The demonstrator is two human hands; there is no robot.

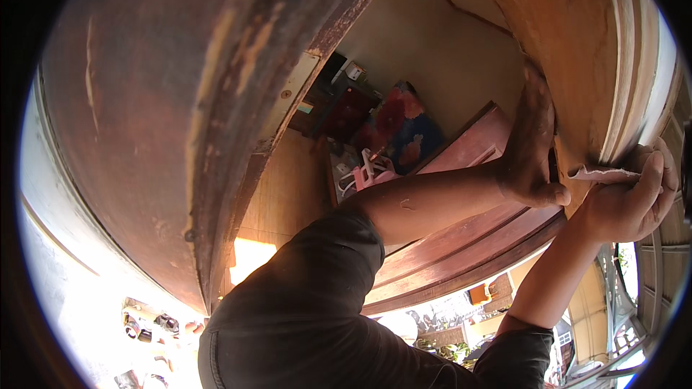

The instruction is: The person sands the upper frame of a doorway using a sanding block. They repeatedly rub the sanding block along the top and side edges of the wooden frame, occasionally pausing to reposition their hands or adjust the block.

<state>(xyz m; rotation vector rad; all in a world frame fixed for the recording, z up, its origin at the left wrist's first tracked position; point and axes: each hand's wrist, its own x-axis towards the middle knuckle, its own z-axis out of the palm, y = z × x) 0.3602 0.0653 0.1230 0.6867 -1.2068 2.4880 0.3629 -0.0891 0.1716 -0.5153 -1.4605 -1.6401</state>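
At the right, my right hand (640,194) pinches a folded piece of sandpaper (608,174) against the grooved moulding of a light, bare-wood door frame (573,38). My left hand (532,146) reaches across the doorway and lies against the inner edge of that same frame. Its thumb points apart from the fingers, and I see nothing held in it; the fingertips are partly in shadow. Pale bare wood shows on the moulding just above the sandpaper.
A dark, worn wooden jamb (146,92) with a screwed metal plate (286,94) fills the left. A reddish panelled door (459,248) stands beyond my arms. Inside the room are a floral-patterned cloth (400,124) and a pink and white object (373,170). Several small items lie on the bright floor (81,281) at lower left.
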